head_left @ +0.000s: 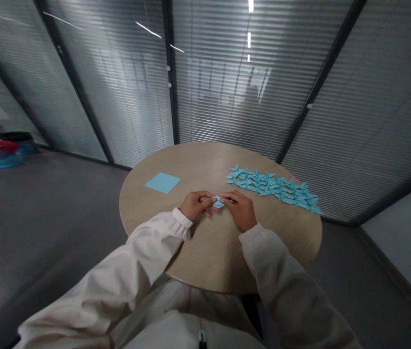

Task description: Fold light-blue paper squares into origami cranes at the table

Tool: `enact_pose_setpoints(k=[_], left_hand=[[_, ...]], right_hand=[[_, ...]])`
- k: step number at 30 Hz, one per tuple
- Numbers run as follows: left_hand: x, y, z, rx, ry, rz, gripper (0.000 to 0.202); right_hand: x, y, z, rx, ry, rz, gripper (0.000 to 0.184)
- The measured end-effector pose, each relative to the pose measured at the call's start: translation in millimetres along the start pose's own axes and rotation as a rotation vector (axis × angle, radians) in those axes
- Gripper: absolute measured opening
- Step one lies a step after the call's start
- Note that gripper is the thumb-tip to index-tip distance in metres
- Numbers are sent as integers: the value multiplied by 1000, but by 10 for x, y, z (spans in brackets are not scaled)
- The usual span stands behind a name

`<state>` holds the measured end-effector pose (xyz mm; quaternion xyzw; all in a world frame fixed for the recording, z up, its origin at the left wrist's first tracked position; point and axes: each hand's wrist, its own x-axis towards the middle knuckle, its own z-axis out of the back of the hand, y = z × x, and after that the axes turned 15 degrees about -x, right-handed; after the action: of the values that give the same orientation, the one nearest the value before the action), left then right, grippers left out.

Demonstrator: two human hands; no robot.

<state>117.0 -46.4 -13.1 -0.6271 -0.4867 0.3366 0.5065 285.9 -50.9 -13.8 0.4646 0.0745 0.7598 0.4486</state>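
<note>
Between my fingers, over the middle of the table, is a small folded piece of light-blue origami paper [218, 202]. My left hand [197, 204] pinches its left side, the thumb lying on top. On the right side, my right hand [239, 207] grips it with thumb and fingers closed. My fingers cover parts of the folds. A flat blue square sheet or stack of paper [163, 182] lies left of my hands. To the right, several blue folded paper cranes [274, 186] stand in close rows.
The round wooden table [205, 261] stands before me, its front edge near my body. Behind it runs a glass partition with blinds [223, 116]. On the floor at far left are a blue basket with a red liner [0, 156] and a dark-lined bin [25, 144].
</note>
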Motion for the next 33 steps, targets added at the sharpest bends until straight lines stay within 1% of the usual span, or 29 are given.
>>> enact_pose_setpoints(k=[7,12,15,19,23,25,29,33], left_hand=[[1,-3,0,22,-5,-35,43],[-4,-6,-8,35,-39,-60,41],[-17,-12,-15,84,-66,-93,40],[-40,-19,-7,256,-92,-182,36],[-52,-32,15,571,-94,-368,33],[-55,-37,26,694,-82,-437,32],[-65,-44,48,831,-78,-526,30],[-85,-62,62,927,-91,-607,30]], right_hand=[[1,3,-3,35,-46,3,13],[5,8,-1,18,-11,-7,15],[4,6,0,-6,-2,-11,16],[1,-7,-2,-30,4,3,17],[0,-13,-3,-63,5,37,16],[-2,-7,-3,-73,3,61,15],[-5,13,-1,-73,-5,104,14],[-5,36,11,-92,-27,104,15]])
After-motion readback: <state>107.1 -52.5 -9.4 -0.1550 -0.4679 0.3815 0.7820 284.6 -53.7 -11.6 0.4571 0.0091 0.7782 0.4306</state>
